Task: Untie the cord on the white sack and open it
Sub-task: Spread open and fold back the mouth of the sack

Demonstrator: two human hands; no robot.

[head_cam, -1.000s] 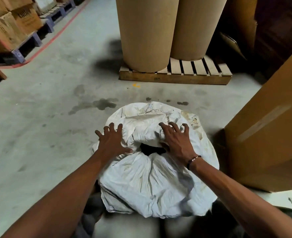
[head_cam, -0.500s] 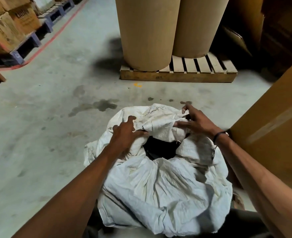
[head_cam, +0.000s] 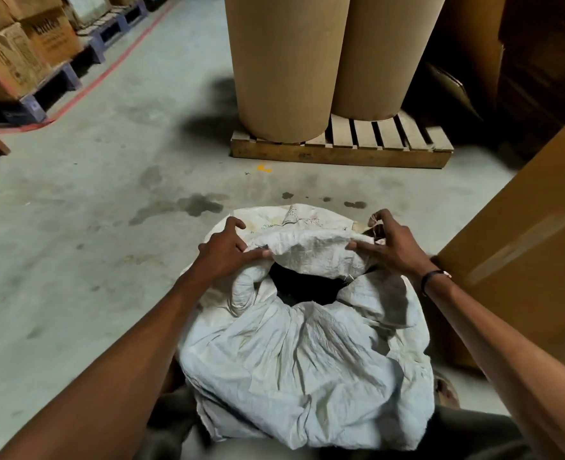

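Your hands are spread apart on the far lip of the white sack (head_cam: 304,353), one at each end of the folded-over rim; your left hand (head_cam: 225,250) pinches the fabric with thumb against fingertips, the remaining fingers curled above the cloth; your right hand (head_cam: 390,245) grips the rim at the other end, thumb pointing inward along the fold, fingers hooked over the outer edge, where a few loose threads show by the fingertips; whether those threads belong to the cord cannot be told. The sack sits on the concrete floor (head_cam: 75,244) directly below and between your forearms, its mouth gaping as a dark opening (head_cam: 302,287) just nearer to you than the stretch of rim between your hands; the near side of the sack lies in crumpled folds under your wrists. A dark band (head_cam: 430,278) circles your right wrist. Just beyond your right hand and forearm stands a large brown carton (head_cam: 523,234), close to the sack; ahead of both hands, well apart, a wooden pallet (head_cam: 341,154) carries two tall brown cardboard rolls (head_cam: 284,61); far out past your left hand, stacked cartons (head_cam: 19,51) rest on blue pallets behind a red floor line (head_cam: 108,71); dark stains (head_cam: 195,204) mark the floor a little beyond your left hand.
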